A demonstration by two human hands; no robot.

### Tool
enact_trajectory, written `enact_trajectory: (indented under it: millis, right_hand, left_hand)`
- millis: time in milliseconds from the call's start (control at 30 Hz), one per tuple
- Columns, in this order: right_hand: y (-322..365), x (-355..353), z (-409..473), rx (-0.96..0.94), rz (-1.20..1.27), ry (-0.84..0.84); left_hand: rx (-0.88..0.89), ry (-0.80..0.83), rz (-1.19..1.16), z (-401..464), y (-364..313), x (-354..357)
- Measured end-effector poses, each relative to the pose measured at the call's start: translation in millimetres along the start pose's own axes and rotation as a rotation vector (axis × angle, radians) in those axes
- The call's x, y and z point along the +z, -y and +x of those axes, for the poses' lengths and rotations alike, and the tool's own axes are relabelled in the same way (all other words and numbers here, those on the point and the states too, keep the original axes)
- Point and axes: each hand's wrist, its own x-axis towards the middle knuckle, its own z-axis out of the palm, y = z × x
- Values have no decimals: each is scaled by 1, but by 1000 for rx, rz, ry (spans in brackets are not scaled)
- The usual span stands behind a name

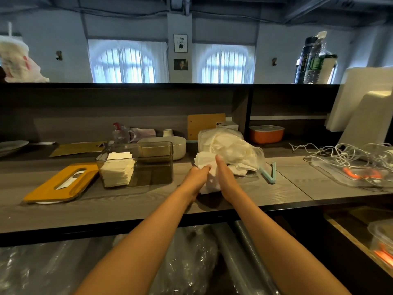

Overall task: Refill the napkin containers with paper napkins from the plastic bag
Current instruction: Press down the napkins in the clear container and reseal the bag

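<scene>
White paper napkins (207, 177) form a loose stack held between both hands above the grey wood-grain counter (127, 201), near its front edge. The left hand (196, 177) grips the stack from its left side, fingers curled onto the paper; the right hand (223, 177) presses against the right side with the thumb raised along the top. How the right fingers lie behind the stack cannot be told.

Just behind the hands lies the clear plastic bag (229, 147), crumpled and open, with more napkins inside it and a few spilling at its mouth. A pale blue bag clip (270, 173) rests on the counter just right of the bag.

To the left stands a smoky transparent napkin container (153, 165), lidless, with a pile of napkins filling only its left part. Beside it, further left, a yellow lid with a slot (61, 184) lies flat on the counter.

Behind the container sits a beige lidded box (178, 143), and an orange box (265, 133) stands on the back shelf to the right. Tangled white cables (344, 154) lie at far right.
</scene>
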Motion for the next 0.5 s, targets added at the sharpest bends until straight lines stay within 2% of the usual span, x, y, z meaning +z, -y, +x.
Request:
enact_trajectory:
  millis: [67,167,267,333,500]
  right_hand:
    - [0,-2,-1,1,72,62]
    - [0,-1,-1,-28,54,118]
    - [-3,2,-4,-145,-203,207]
    - [-4,2,-7,-190,-336,254]
    - [-6,-4,-5,-211,-385,236]
  left_hand:
    - [20,-53,-73,6,5,1]
    - [49,-172,-252,10,10,-7]
    - [126,-282,-323,13,13,-9]
    - [161,-307,-312,10,13,-8]
    - [199,-294,-438,4,14,-17]
